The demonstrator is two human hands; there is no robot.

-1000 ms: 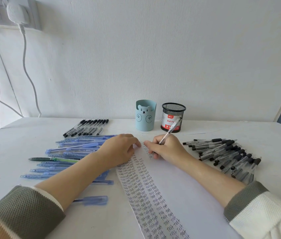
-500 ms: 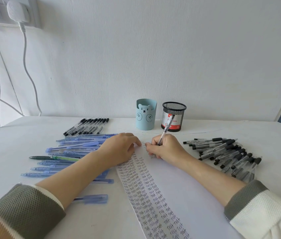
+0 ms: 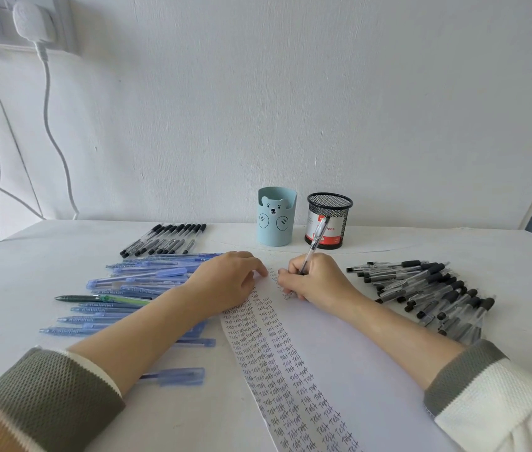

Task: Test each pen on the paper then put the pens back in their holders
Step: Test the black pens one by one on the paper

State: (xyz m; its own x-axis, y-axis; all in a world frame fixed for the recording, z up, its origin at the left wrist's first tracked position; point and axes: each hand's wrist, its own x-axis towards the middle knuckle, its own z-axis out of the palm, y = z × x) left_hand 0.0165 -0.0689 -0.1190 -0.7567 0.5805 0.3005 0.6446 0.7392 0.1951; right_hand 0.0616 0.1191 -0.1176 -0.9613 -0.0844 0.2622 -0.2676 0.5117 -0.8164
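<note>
Evidently midway: the right hand grips a clear ballpoint, tip on the paper; the left hand, fingers loose, rests on the sheet. "Test" columns fill it. No pens show in the bear holder or mesh holder at 12 o'clock; black pens lie at 3, blue pens at 9.

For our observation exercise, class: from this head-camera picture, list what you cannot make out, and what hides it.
Head view:
Tip of clear pen: hidden behind the right hand.
Inside of blue bear holder: blocked by its wall.
Label inside black mesh holder: obscured by mesh.
Parts of the blue pens: under the left forearm.
Near end of paper: cut off by bottom edge.
</note>
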